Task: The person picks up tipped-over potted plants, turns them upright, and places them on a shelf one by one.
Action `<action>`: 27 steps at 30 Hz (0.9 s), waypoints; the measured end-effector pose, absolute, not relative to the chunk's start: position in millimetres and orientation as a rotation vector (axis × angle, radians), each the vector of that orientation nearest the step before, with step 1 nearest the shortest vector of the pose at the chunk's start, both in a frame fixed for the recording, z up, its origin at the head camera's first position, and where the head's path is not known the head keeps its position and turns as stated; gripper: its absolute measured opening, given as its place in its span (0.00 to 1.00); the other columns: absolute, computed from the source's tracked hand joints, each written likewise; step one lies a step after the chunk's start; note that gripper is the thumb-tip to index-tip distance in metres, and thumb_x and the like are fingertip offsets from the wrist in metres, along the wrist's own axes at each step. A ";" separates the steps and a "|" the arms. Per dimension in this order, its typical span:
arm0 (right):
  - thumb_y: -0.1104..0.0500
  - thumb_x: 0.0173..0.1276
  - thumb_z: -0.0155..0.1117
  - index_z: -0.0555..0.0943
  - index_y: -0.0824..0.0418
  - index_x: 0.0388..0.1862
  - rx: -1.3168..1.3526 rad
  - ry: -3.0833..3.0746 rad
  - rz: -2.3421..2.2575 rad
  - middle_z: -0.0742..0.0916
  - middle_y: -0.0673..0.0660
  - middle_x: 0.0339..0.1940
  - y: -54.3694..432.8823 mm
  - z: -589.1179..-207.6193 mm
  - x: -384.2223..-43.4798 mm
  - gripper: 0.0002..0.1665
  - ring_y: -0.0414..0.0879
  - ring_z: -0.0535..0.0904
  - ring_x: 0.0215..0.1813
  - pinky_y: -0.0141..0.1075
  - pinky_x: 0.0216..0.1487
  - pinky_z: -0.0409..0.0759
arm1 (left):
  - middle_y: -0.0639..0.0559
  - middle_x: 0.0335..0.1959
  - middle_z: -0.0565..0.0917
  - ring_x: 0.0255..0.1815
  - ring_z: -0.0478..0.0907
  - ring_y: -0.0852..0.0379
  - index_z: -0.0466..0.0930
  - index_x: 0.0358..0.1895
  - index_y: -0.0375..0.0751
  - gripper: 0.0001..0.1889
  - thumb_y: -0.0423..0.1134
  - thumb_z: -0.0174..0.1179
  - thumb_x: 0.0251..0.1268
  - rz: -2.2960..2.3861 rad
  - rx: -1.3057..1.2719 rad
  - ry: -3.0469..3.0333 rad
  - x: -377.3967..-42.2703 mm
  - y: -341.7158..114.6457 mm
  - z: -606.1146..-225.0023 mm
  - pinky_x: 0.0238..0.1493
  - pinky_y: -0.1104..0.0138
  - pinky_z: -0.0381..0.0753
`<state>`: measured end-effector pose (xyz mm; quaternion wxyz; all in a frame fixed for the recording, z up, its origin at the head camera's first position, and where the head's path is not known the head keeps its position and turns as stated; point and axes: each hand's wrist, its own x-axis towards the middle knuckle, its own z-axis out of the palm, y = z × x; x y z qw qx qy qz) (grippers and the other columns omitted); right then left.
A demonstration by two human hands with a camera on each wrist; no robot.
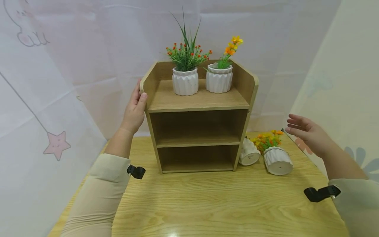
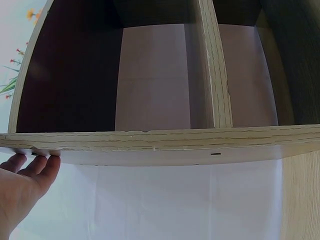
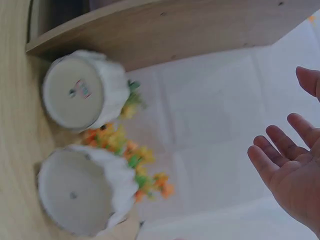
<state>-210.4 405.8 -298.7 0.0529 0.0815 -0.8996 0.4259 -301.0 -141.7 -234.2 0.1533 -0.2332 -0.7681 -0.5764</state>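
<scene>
A wooden shelf unit [image 1: 198, 108] stands upright on the table. Against the upper outer side of its left panel rests my left hand [image 1: 134, 110], fingers fairly straight; in the left wrist view, the fingertips [image 2: 50, 167] touch that panel. My right hand [image 1: 311, 135] is in the air to the right of the shelf, fingers spread and holding nothing. Below and left of it, a white pot with yellow and orange flowers [image 1: 278, 161] lies tipped over, its base facing me. Another tipped white pot [image 1: 249, 153] lies beside the shelf's right panel.
On the shelf's top board stand two upright white pots, one with red-flowered greenery and tall grass [image 1: 185, 82], the other with orange flowers [image 1: 219, 79]. Pale printed sheets [image 1: 88, 65] hang behind and beside the wooden table [image 1: 207, 204].
</scene>
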 end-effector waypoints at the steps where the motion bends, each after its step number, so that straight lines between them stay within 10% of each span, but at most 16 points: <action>1: 0.54 0.79 0.49 0.44 0.50 0.82 0.224 -2.749 1.298 0.62 0.55 0.76 408.8 -305.0 -210.1 0.39 0.24 0.63 0.64 0.12 0.46 0.65 | 0.54 0.81 0.47 0.81 0.46 0.55 0.38 0.80 0.63 0.30 0.49 0.37 0.81 -1.652 -0.673 -2.200 -301.6 -141.8 -234.4 0.80 0.57 0.47; 7: 0.48 0.79 0.48 0.41 0.54 0.82 0.093 -2.817 1.362 0.50 0.69 0.80 417.1 -335.9 -214.1 0.42 0.65 0.48 0.78 0.19 0.53 0.70 | 0.55 0.81 0.47 0.81 0.45 0.56 0.38 0.80 0.62 0.30 0.48 0.36 0.81 -1.619 -0.681 -2.191 -303.3 -143.3 -234.3 0.81 0.58 0.46; 10: 0.48 0.79 0.48 0.39 0.59 0.81 0.062 -2.818 1.415 0.48 0.74 0.79 418.7 -348.7 -215.0 0.44 0.74 0.46 0.75 0.46 0.70 0.69 | 0.55 0.81 0.47 0.81 0.45 0.56 0.38 0.80 0.62 0.30 0.48 0.36 0.81 -1.621 -0.675 -2.189 -303.6 -143.2 -234.0 0.81 0.58 0.46; 13: 0.48 0.79 0.49 0.38 0.66 0.80 0.023 -2.822 1.434 0.48 0.78 0.77 420.3 -362.5 -215.3 0.46 0.77 0.47 0.73 0.72 0.65 0.56 | 0.54 0.81 0.47 0.81 0.45 0.56 0.38 0.80 0.62 0.30 0.48 0.37 0.81 -1.629 -0.672 -2.186 -303.7 -142.5 -234.3 0.81 0.58 0.46; 27: 0.45 0.77 0.50 0.29 0.69 0.78 -0.103 -2.860 1.566 0.38 0.80 0.76 437.2 -414.2 -221.2 0.54 0.80 0.33 0.73 0.75 0.67 0.47 | 0.56 0.81 0.48 0.81 0.46 0.57 0.39 0.80 0.63 0.30 0.48 0.37 0.81 -1.632 -0.664 -2.191 -302.0 -140.8 -235.1 0.80 0.58 0.48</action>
